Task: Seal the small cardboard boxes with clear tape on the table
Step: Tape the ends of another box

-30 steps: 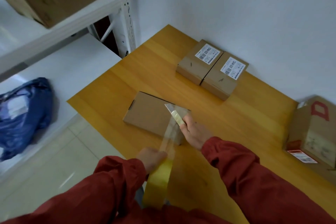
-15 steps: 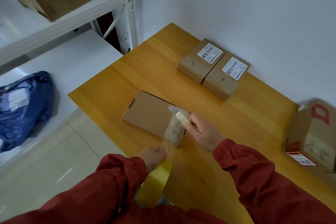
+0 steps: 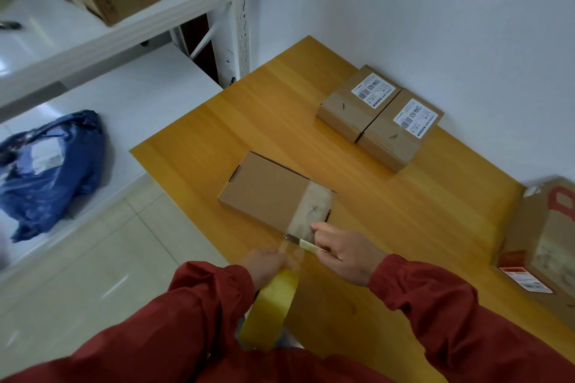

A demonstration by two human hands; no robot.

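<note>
Left hand (image 3: 267, 261): it is closed around the roll of tape (image 3: 270, 309), which hangs at the near edge of the surface (image 3: 389, 227), just in front of the person.
Tape strip (image 3: 312, 208): a clear band lies across the right end of the flat box (image 3: 267, 193) and comes down its near side toward the roll; it looks still joined to the roll.
Flat box: it lies in the middle of the surface, closed, with only this one band on it. The left end shows no tape.
Right hand (image 3: 345, 252): it holds a small blade (image 3: 303, 242) between fingers and thumb, with the tip laid against the tape just below the near edge of the box.
Step in hand: I judge that the strip is about to be cut from the roll.
Two labelled boxes (image 3: 379, 116): they stand side by side, touching, near the wall. Both are closed and carry white labels; whether they have tape I cannot tell.
Large box (image 3: 547, 246): at the right edge, partly out of view, with a red mark.
Still to do: I think, cutting, pressing the end down, perhaps the other end of the flat box.
</note>
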